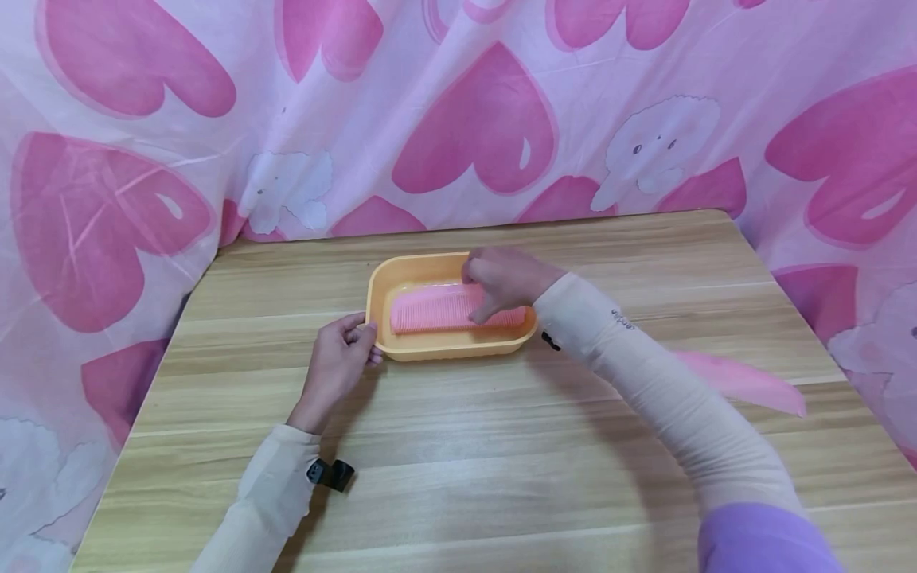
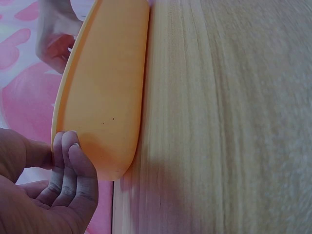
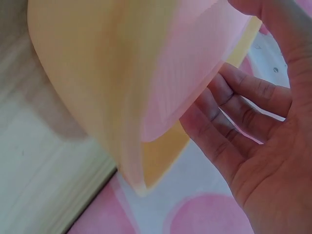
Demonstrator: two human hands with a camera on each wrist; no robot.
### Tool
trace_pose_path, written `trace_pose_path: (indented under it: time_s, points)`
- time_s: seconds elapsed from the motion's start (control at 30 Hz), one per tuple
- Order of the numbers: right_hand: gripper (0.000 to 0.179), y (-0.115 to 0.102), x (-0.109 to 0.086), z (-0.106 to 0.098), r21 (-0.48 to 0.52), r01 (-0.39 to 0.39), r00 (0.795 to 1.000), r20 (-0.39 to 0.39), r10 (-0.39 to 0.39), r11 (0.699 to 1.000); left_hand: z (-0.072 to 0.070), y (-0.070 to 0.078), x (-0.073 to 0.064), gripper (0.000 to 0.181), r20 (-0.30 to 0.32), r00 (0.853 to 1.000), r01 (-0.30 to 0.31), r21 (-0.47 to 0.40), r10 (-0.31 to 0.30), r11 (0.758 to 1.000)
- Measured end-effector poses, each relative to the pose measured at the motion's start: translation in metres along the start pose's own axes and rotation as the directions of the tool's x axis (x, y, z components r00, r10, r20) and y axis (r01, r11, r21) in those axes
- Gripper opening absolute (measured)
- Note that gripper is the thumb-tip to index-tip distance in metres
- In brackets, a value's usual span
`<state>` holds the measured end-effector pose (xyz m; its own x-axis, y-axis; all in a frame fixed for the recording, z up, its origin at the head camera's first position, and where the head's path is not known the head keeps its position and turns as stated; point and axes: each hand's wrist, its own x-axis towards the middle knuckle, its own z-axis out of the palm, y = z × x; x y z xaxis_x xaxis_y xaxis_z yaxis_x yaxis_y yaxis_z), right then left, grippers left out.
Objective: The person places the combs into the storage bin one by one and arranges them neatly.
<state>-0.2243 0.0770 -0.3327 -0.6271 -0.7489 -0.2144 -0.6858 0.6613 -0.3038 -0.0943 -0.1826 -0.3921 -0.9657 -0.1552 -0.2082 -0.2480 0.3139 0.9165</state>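
Observation:
An orange-yellow plastic basin (image 1: 451, 352), rounded at its corners, stands on the table. My left hand (image 1: 342, 356) pinches its left end; in the left wrist view the thumb and fingertips of that hand (image 2: 58, 180) meet at the rim. Inside the basin is a wide pink comb (image 1: 430, 310), its fine teeth facing me. My right hand (image 1: 505, 280) reaches in from the right and grips the comb, thumb on the near side and fingers at the far edge. The right wrist view shows the fingers of this hand (image 3: 239, 117) along the edge of the comb (image 3: 170, 92).
A flat, curved pink piece (image 1: 752, 382) lies on the wood-grain table (image 1: 458, 469) at the right, partly covered by my right sleeve (image 1: 659, 398). Behind the table hangs a pink curtain (image 1: 473, 119) printed with hearts.

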Motion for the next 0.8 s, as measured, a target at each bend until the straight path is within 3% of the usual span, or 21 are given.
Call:
trace_pose_path:
  time_s: [0.43,0.63,0.8]
  points:
    - [0.057,0.004,0.0,0.013,0.05,-0.023,1.0,-0.01,0.023,0.998,0.001,0.002,0.0,0.044,-0.002,0.999,0.033,-0.005,-0.033,0.999]
    - [0.061,0.006,-0.012,0.006,0.065,-0.039,0.999,0.003,0.038,0.997,0.001,0.001,0.0,0.044,0.0,1.0,0.031,-0.009,-0.031,0.999]
    - [0.061,0.016,-0.03,-0.001,0.089,-0.023,0.998,-0.055,0.028,0.996,0.0,0.0,0.001,0.043,0.0,1.0,0.016,-0.012,-0.016,1.0]
